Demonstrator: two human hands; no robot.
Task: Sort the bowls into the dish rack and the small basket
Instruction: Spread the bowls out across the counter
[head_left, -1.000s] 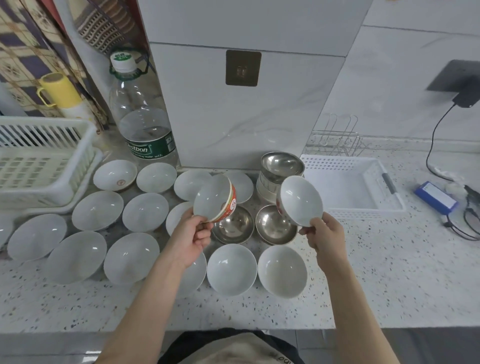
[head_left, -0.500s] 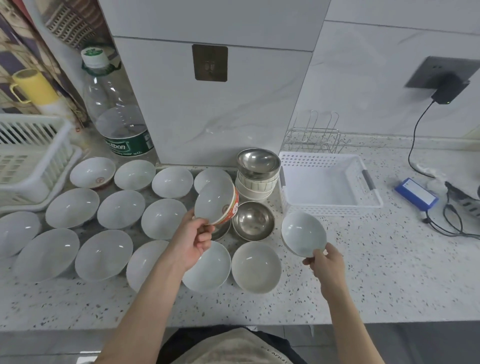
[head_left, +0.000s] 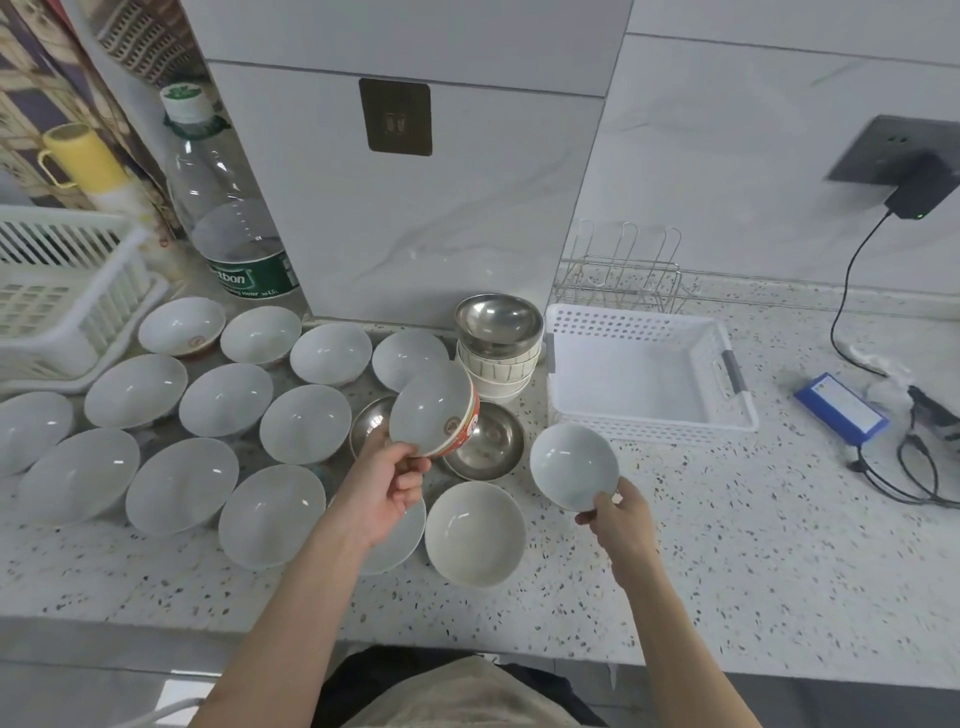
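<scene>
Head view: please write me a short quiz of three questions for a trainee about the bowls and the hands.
1. True or false: the small basket already holds a bowl.
2. Which hand grips the bowl with the red band? A. left hand B. right hand
3. Fill in: the steel bowl on top of the stack stands beside the ____ side of the small basket.

Key: 1. false, no bowl shows in it. 2. A; the right hand holds a plain white bowl. 3. left.

15 unstacked white bowls (head_left: 226, 397), 3 steel bowls (head_left: 491, 441), 2 white baskets (head_left: 649, 426), 1 bottle (head_left: 228, 228).
</scene>
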